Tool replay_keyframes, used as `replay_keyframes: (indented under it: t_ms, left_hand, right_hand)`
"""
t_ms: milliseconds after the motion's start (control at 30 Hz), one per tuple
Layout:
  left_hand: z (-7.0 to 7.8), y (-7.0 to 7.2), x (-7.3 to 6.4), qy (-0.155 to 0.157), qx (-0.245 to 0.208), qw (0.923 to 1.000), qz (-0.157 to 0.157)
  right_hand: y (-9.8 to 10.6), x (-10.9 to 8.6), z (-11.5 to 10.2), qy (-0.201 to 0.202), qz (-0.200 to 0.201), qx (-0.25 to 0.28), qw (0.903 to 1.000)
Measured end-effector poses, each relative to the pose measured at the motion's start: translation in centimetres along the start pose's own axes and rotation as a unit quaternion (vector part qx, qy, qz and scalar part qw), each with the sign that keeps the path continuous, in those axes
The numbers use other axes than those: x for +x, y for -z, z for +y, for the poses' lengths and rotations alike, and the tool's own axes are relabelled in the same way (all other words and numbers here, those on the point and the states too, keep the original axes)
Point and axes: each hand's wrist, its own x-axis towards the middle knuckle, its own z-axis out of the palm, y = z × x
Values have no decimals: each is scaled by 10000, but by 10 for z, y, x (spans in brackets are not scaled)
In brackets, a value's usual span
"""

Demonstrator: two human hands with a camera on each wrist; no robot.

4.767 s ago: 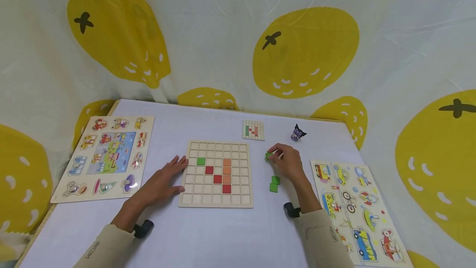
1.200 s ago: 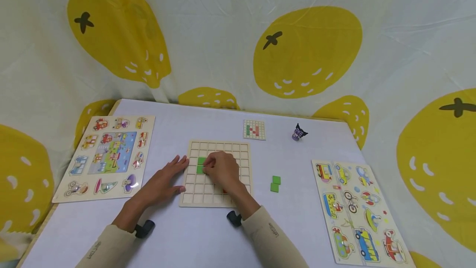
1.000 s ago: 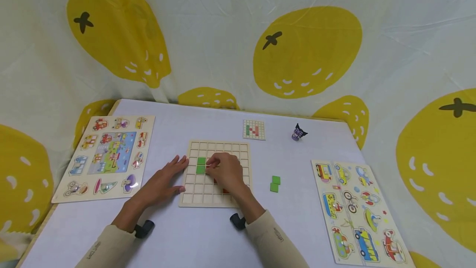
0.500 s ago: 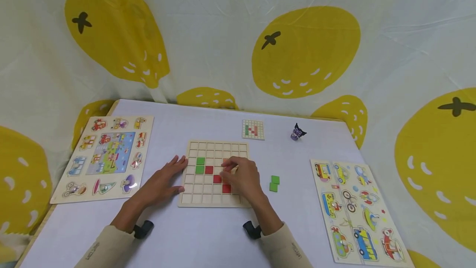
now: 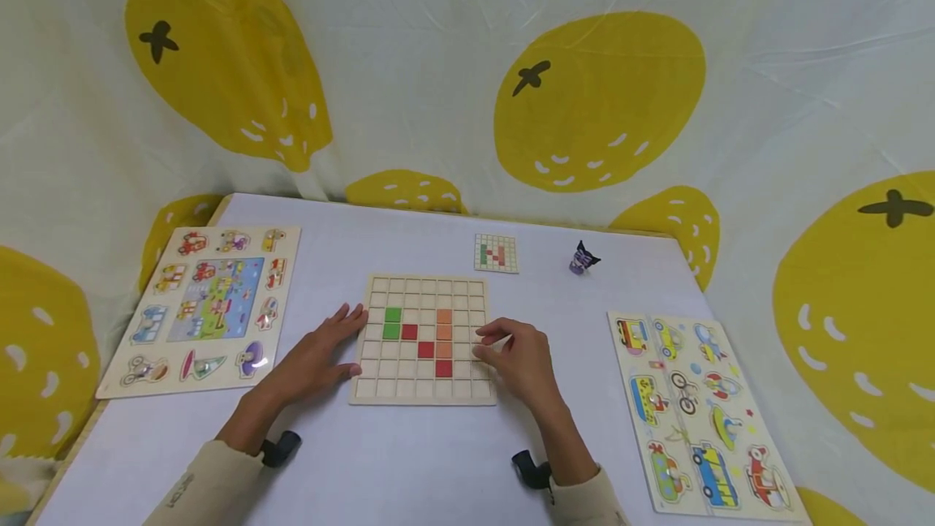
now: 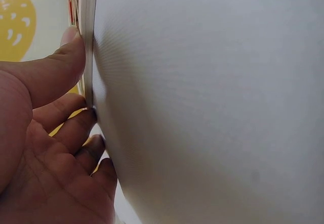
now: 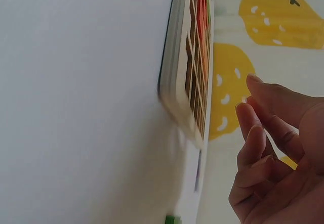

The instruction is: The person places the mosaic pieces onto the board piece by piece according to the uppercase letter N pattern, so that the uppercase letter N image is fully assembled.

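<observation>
A wooden grid board (image 5: 383, 388) lies flat in the middle of the table. Set in its cells are two green tiles (image 5: 392, 323), three red tiles (image 5: 427, 350) on a diagonal and three orange tiles (image 5: 444, 333) in a column. My left hand (image 5: 314, 360) rests beside the board's left edge; in the left wrist view its thumb and fingertips touch that edge. Over the board's right edge hovers my right hand (image 5: 519, 360), thumb and index finger apart with nothing between them. It hides the loose green tiles in the head view; one green tile (image 7: 172, 219) peeks into the right wrist view.
Behind the board lies a small pattern card (image 5: 497, 254), with a small dark purple figurine (image 5: 582, 258) to its right. A vehicle puzzle board (image 5: 292, 262) is at the left, another puzzle board (image 5: 687, 445) at the right. A lemon-print curtain (image 5: 409, 63) hangs behind the table.
My right hand picked up a green tile at the right, set it in the cell below the first green one, let go and drew back rightward. The left hand has stayed put.
</observation>
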Motion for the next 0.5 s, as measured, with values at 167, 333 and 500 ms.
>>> replay_keyframes:
  t_ms: [167, 333, 500]
  left_hand:
    - [1, 1, 0, -9, -10, 10000, 1]
    - [2, 2, -1, -17, -25, 10000, 3]
    - [2, 1, -1, 21, -24, 10000, -35]
  right_hand:
    - [15, 0, 18, -209, 137, -44, 9997]
    - [32, -2, 33, -532, 193, -56, 9984]
    - [49, 0, 50, -732, 196, -201, 9969]
